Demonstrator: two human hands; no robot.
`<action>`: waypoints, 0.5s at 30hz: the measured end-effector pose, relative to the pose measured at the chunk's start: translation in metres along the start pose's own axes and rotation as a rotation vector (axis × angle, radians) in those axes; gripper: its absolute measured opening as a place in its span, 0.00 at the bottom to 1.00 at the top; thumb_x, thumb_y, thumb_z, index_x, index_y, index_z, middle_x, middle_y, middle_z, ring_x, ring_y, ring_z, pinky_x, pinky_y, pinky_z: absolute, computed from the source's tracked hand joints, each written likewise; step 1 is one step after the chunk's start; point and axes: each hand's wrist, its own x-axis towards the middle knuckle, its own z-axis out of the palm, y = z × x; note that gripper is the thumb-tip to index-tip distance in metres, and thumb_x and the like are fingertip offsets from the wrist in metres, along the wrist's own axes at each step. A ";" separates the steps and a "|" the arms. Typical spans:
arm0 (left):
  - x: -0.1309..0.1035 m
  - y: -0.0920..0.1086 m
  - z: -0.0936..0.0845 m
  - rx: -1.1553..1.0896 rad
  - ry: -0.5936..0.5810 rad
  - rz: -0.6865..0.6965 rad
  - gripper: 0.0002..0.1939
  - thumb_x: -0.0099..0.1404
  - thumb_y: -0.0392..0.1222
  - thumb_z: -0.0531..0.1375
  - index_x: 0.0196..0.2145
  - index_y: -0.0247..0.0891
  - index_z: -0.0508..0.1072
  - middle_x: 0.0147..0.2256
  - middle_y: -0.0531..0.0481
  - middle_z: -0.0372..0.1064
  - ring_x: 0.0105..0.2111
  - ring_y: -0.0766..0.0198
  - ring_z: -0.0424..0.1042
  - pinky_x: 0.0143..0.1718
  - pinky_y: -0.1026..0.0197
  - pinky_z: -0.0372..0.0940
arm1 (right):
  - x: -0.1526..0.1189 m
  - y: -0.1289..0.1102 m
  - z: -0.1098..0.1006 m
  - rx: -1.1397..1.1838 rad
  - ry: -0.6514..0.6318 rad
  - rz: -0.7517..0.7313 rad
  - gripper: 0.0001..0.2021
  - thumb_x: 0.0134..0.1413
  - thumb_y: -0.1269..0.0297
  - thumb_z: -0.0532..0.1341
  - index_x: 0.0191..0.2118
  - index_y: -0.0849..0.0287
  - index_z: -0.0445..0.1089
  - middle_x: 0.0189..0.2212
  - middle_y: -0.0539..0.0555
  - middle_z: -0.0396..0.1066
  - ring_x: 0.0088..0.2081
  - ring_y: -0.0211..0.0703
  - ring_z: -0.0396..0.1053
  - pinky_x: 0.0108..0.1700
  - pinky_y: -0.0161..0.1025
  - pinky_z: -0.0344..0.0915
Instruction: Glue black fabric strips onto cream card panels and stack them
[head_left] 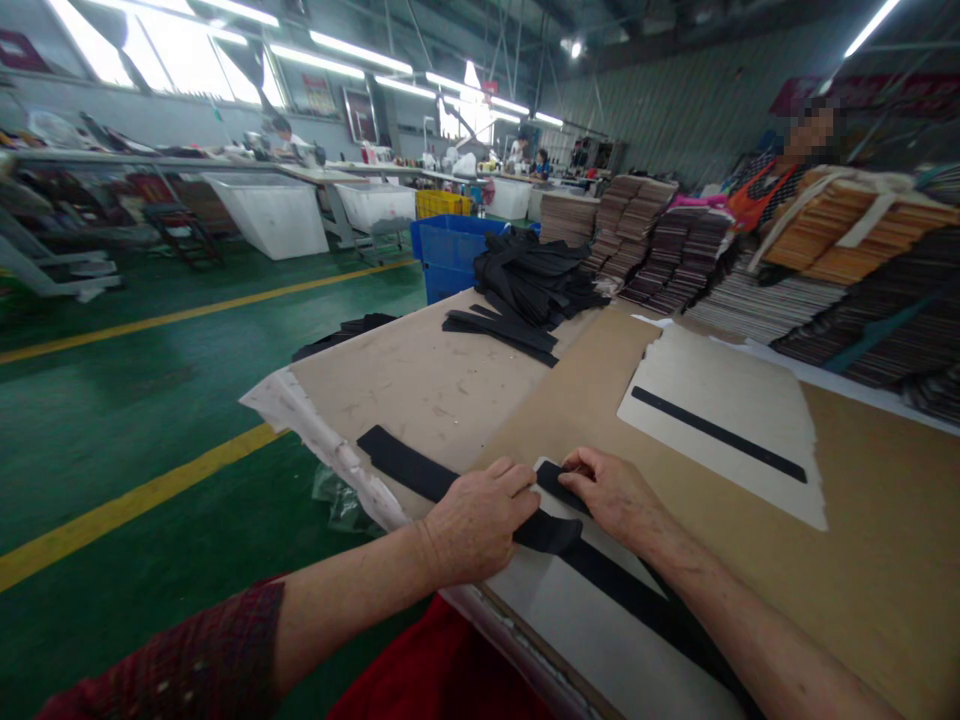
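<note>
My left hand is closed over a black fabric strip, which runs out to the left across the table corner. On the other side of that hand a black piece curls up slightly. Just to the right, my right hand has thumb and fingers pinched on the end of another black strip. Both hands are over a pale sheet near the front edge, along which a long black strip lies. My right forearm hides part of the sheet and strips.
A second pale sheet bears one black strip. Black strips are heaped at the far table edge, beside a blue crate. Tall fabric stacks line the back right, where a person in an orange apron stands.
</note>
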 end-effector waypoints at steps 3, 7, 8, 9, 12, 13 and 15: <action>0.000 -0.001 0.001 0.026 0.011 0.013 0.16 0.60 0.35 0.57 0.48 0.37 0.69 0.59 0.45 0.60 0.50 0.54 0.62 0.52 0.52 0.65 | 0.001 0.002 0.000 -0.025 -0.002 -0.001 0.04 0.55 0.65 0.59 0.32 0.57 0.72 0.27 0.50 0.74 0.30 0.39 0.68 0.34 0.36 0.58; 0.001 -0.004 0.005 0.040 0.003 0.074 0.14 0.61 0.36 0.57 0.46 0.35 0.69 0.65 0.46 0.55 0.53 0.54 0.61 0.55 0.53 0.63 | 0.001 0.004 0.002 -0.031 -0.001 -0.013 0.05 0.55 0.66 0.59 0.33 0.57 0.72 0.28 0.50 0.75 0.30 0.39 0.68 0.35 0.36 0.58; 0.002 -0.004 0.005 0.040 0.000 0.075 0.14 0.61 0.35 0.57 0.46 0.35 0.69 0.65 0.46 0.56 0.53 0.54 0.61 0.55 0.53 0.63 | 0.002 0.005 0.002 -0.031 -0.003 -0.014 0.05 0.55 0.65 0.59 0.33 0.56 0.72 0.28 0.50 0.75 0.31 0.40 0.69 0.35 0.36 0.58; 0.002 -0.005 0.005 0.040 -0.005 0.071 0.14 0.61 0.35 0.57 0.46 0.36 0.69 0.64 0.46 0.57 0.53 0.54 0.61 0.54 0.54 0.63 | 0.002 0.004 0.003 -0.032 -0.005 -0.016 0.05 0.55 0.65 0.59 0.33 0.56 0.72 0.29 0.51 0.75 0.31 0.40 0.69 0.35 0.36 0.58; 0.003 -0.004 0.004 0.042 -0.020 0.058 0.14 0.61 0.34 0.57 0.46 0.36 0.70 0.63 0.46 0.59 0.52 0.55 0.63 0.54 0.54 0.62 | 0.002 0.001 0.002 -0.027 -0.013 -0.027 0.06 0.55 0.65 0.58 0.33 0.56 0.72 0.30 0.51 0.76 0.33 0.40 0.70 0.36 0.36 0.59; 0.004 -0.004 0.004 0.042 -0.025 0.061 0.14 0.61 0.34 0.57 0.46 0.36 0.70 0.63 0.46 0.59 0.52 0.55 0.63 0.55 0.54 0.62 | 0.001 0.000 0.000 -0.028 -0.016 -0.016 0.06 0.55 0.64 0.59 0.35 0.57 0.73 0.30 0.51 0.76 0.33 0.40 0.70 0.36 0.37 0.59; 0.004 -0.005 0.003 0.035 -0.031 0.067 0.15 0.61 0.34 0.57 0.46 0.36 0.70 0.63 0.46 0.59 0.53 0.54 0.62 0.56 0.54 0.61 | -0.005 0.001 -0.011 -0.022 -0.035 0.032 0.10 0.52 0.62 0.62 0.40 0.58 0.73 0.30 0.51 0.74 0.31 0.40 0.68 0.34 0.37 0.58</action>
